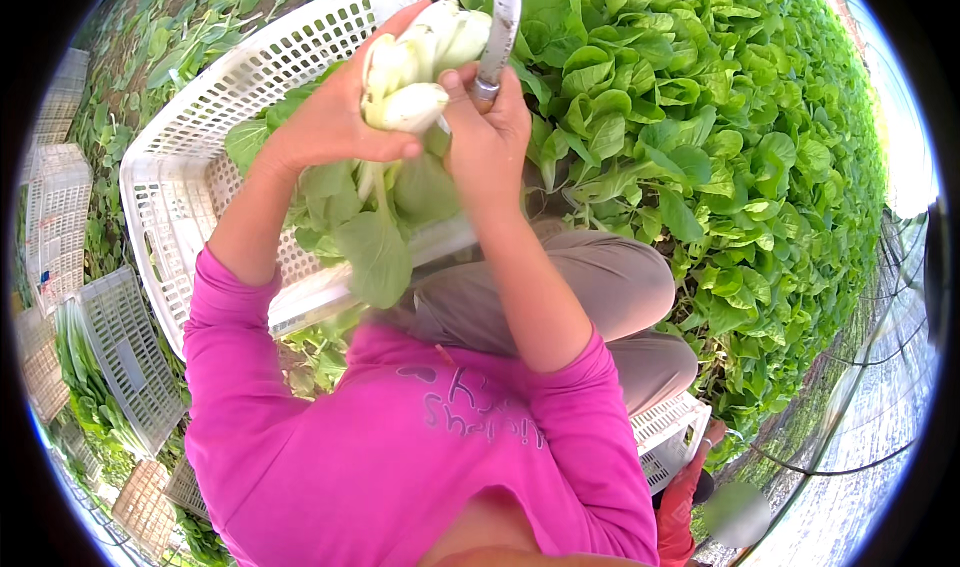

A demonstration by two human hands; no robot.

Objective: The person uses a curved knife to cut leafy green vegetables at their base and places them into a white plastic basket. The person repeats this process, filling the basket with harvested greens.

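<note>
My left hand (337, 109) grips a bunch of leafy greens with pale, thick stem bases (409, 60), like bok choy. The stem bases face up and away from me, and the green leaves (375, 244) hang down toward my lap. My right hand (487, 131) is closed around the handle of a sickle (501, 34), its curved blade pointing away from me. The right thumb and fingers are close beside the bunch; whether they also touch it is unclear. Beneath both hands is a white plastic crate (172, 147) with greens in it.
Dense leafy greens (720, 139) grow to the right. More plastic crates (131, 357) and cut greens (90, 372) are at the left. Behind me on the right, another person's red sleeve (679, 507) is near a white crate (675, 432). Netting (862, 409) borders the bed.
</note>
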